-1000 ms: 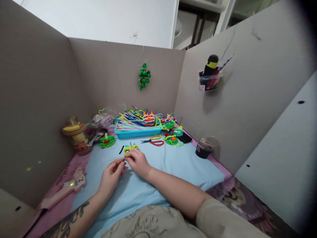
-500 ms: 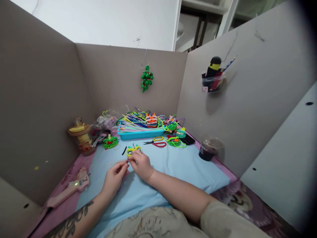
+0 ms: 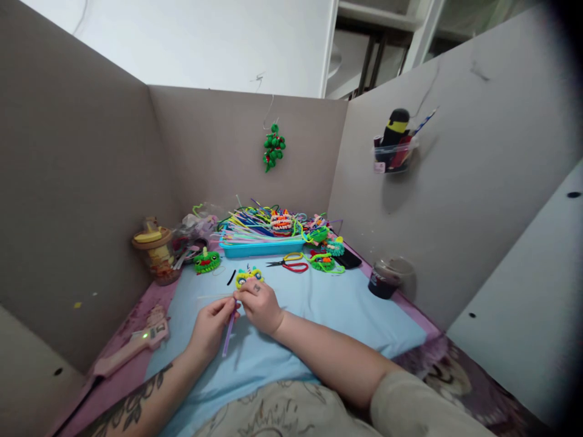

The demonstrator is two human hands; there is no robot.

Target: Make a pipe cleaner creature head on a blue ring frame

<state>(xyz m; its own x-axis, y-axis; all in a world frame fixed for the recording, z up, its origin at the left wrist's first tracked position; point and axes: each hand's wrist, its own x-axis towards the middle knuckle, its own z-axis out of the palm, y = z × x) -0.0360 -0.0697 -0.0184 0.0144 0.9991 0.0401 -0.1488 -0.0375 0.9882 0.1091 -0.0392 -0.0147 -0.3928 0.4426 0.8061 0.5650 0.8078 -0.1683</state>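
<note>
The left hand [image 3: 210,325] and right hand [image 3: 260,308] meet just below frame center, fingertips pinching a purple pipe cleaner [image 3: 229,335] directed toward the lower edge. Center: a blue tray [image 3: 264,249] contains multicolored pipe cleaners [image 3: 248,223]. Upper right: a clear hanging cup [image 3: 395,150] contains a black, yellow-banded object [image 3: 399,120] and a slim blue-and-white stick [image 3: 425,122].

Left hand [image 3: 209,325]; right hand [image 3: 262,306]; both curled

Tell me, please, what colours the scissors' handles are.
Scissors: one handle yellow, the other red; head view.
</note>
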